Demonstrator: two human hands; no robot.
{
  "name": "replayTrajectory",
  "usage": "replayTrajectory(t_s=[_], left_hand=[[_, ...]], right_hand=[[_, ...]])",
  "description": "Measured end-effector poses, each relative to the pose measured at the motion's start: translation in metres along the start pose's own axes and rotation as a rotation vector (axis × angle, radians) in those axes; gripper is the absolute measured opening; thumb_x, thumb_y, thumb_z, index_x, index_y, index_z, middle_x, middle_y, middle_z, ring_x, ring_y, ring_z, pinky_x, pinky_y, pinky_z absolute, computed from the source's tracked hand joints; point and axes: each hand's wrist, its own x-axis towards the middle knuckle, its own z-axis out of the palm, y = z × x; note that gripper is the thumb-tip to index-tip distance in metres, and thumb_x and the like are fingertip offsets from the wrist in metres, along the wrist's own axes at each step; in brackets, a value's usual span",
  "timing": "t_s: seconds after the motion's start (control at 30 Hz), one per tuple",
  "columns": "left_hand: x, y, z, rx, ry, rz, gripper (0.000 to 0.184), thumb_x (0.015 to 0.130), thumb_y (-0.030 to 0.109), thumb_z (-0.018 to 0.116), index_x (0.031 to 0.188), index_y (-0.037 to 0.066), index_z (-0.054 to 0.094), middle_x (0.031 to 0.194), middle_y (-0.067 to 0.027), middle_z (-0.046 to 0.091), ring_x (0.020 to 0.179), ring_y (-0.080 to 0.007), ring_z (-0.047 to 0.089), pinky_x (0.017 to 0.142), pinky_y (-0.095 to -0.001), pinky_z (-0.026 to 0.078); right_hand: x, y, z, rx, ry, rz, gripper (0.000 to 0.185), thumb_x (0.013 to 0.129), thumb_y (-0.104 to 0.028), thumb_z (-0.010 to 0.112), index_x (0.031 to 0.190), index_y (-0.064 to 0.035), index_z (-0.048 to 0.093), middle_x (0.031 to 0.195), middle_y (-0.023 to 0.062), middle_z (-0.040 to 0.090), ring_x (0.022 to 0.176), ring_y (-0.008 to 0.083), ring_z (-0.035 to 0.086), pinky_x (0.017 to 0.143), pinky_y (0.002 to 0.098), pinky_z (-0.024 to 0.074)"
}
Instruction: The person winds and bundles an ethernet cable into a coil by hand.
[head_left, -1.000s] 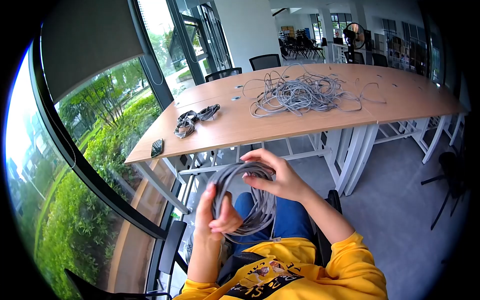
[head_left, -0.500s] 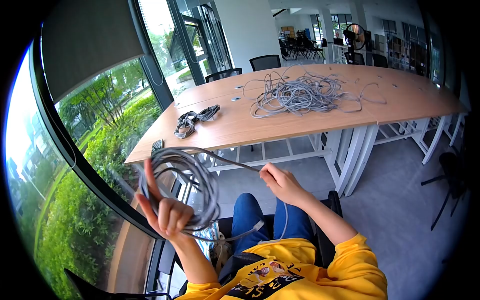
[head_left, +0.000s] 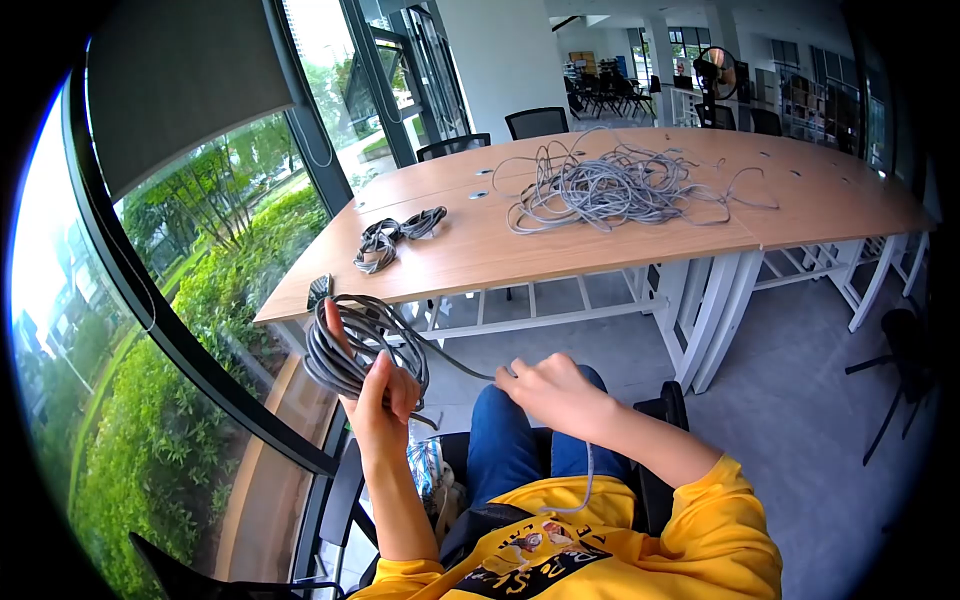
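My left hand [head_left: 385,400] holds up a coil of grey cable [head_left: 345,350], its loops passing around the raised index finger and the thumb side. A single strand runs from the coil across to my right hand [head_left: 555,390], whose fingers are closed on it above my knees. Below the right hand, the loose tail of that cable hangs down to the yellow shirt. On the table lie a smaller tied bundle of grey cable [head_left: 400,238] and, farther right, a big tangled heap of grey cable [head_left: 610,190].
The wooden table [head_left: 560,258] with white legs spans ahead of my knees. A small dark object [head_left: 319,290] sits at its near left corner. Black chairs [head_left: 536,123] stand behind it, and a fan [head_left: 715,75] is farther back. Tall windows [head_left: 230,190] line the left side.
My left hand has turned and the coil has tilted with it. My right hand has moved slightly down and left, nearer the coil. The cable's tail has shifted towards the shirt.
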Motion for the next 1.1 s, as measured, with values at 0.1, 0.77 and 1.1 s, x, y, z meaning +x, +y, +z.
replayTrajectory(t_s=[0.1, 0.77, 1.1], left_hand=[[0.001, -0.003, 0.003, 0.219, -0.001, -0.056, 0.06, 0.082, 0.008, 0.04, 0.132, 0.009, 0.007, 0.039, 0.0005, 0.034, 0.031, -0.0095, 0.033, 0.035, -0.0217, 0.029], [0.015, -0.049, -0.015, 1.284, 0.053, 0.078, 0.015, 0.077, 0.011, 0.051, 0.089, 0.006, 0.058, 0.055, -0.0181, 0.053, 0.051, -0.0337, 0.054, 0.046, -0.0367, 0.041], [0.018, -0.035, -0.025, 0.855, -0.171, -0.519, 0.018, 0.081, 0.015, 0.05, 0.084, -0.002, 0.053, 0.043, -0.007, 0.049, 0.034, -0.0132, 0.05, 0.032, -0.0234, 0.036]], right_hand=[[0.003, -0.005, 0.004, 0.035, -0.042, -0.047, 0.022, 0.063, -0.007, 0.053, 0.084, -0.0013, 0.054, 0.068, 0.0074, 0.053, 0.053, 0.0182, 0.057, 0.041, 0.0269, 0.044], [-0.002, 0.002, -0.014, 1.551, -0.313, 0.481, 0.017, 0.084, -0.01, 0.046, 0.095, 0.0011, 0.043, 0.063, 0.0047, 0.052, 0.055, 0.0124, 0.056, 0.05, 0.023, 0.0442], [0.025, 0.009, -0.038, 0.425, 0.496, 0.086, 0.014, 0.073, -0.015, 0.06, 0.068, -0.005, 0.051, 0.057, 0.0038, 0.049, 0.046, 0.0137, 0.051, 0.039, 0.0244, 0.0357]])
